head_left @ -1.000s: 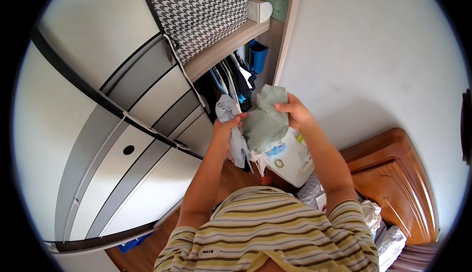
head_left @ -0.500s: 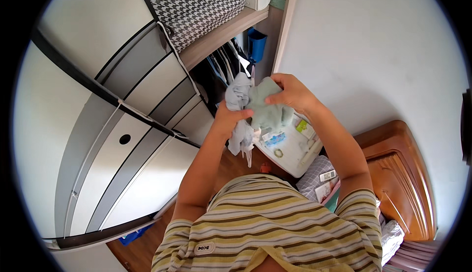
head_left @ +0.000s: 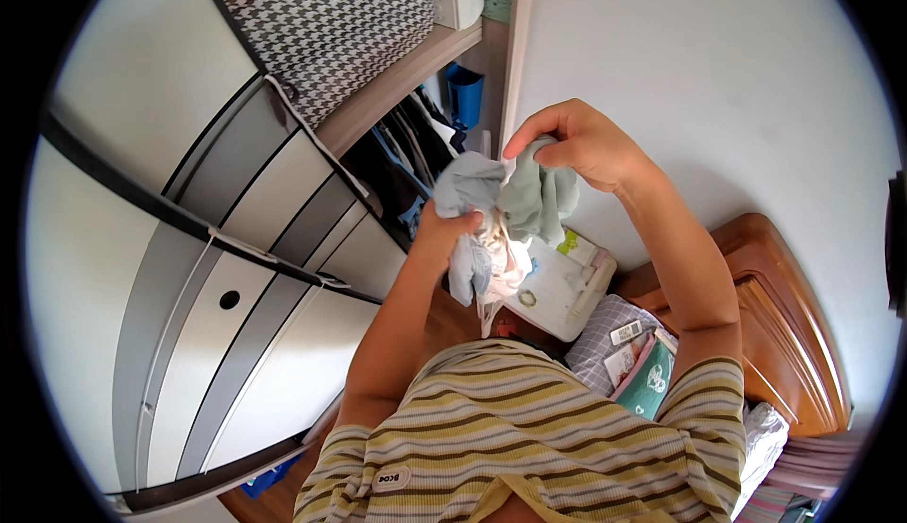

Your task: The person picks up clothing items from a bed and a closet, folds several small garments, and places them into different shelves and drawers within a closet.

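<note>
Riding higher than it was 0.5 s ago, the right hand [head_left: 590, 150] is lifting the sage-green cloth [head_left: 537, 202], and more of a pale pink cloth [head_left: 505, 275] is now showing beneath. Nearest, the striped top [head_left: 529, 410] is filling the lower edge, and just beyond it all 3 cloths are hanging in mid-air between the hands, bunching and overlapping. That overlap is posing the main risk, as I am judging it: if folds or the dangling straps [head_left: 487, 319] are catching, a tug on the green piece could be dragging the pink along. A slackening left hold could also be letting a piece drop.

The left hand [head_left: 444, 232] is closing on the grey-blue cloth [head_left: 466, 186], thumb pressing across its front, little gap showing. On the right hand, index and thumb are standing slightly apart; they are probably pinching the green cloth's upper edge, though overlap is hiding the exact contact.

Farther down, the white table [head_left: 553, 313] is standing below the bundle. Beyond, clothes [head_left: 406, 150] are hanging in the open wardrobe, and a blue container [head_left: 465, 98] is sitting near them, beneath the shelf [head_left: 402, 79].
</note>
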Motion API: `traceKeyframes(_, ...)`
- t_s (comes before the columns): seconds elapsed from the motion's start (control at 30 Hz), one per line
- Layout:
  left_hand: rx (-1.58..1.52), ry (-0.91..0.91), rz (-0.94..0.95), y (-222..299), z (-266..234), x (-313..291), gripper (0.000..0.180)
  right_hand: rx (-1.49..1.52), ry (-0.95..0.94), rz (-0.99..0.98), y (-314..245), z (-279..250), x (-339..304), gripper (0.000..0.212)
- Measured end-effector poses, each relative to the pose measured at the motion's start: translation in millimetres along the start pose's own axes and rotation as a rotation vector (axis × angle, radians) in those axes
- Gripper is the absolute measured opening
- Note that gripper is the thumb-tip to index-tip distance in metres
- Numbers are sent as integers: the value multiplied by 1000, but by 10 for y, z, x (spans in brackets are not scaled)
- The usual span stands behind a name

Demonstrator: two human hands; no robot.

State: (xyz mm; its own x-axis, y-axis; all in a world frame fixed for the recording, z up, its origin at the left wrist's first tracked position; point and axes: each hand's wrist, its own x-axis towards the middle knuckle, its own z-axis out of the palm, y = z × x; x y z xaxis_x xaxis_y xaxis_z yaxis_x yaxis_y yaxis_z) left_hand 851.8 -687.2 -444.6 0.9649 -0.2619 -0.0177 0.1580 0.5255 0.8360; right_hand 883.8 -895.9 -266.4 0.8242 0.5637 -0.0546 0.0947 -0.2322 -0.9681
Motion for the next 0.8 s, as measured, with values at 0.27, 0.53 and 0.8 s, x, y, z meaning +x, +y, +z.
traceKeyframes(0.27,371,-279,-64,76,410,109,62,311,196,-128,141,-141,-4,25)
traceKeyframes(0.53,570,-124,-95,164,-177,300,58,-856,452,-187,147,-552,-481,22)
traceKeyframes(0.8,587,-127,135,799,-25,215,49,-247,473,-118,764,-455,-574,12)
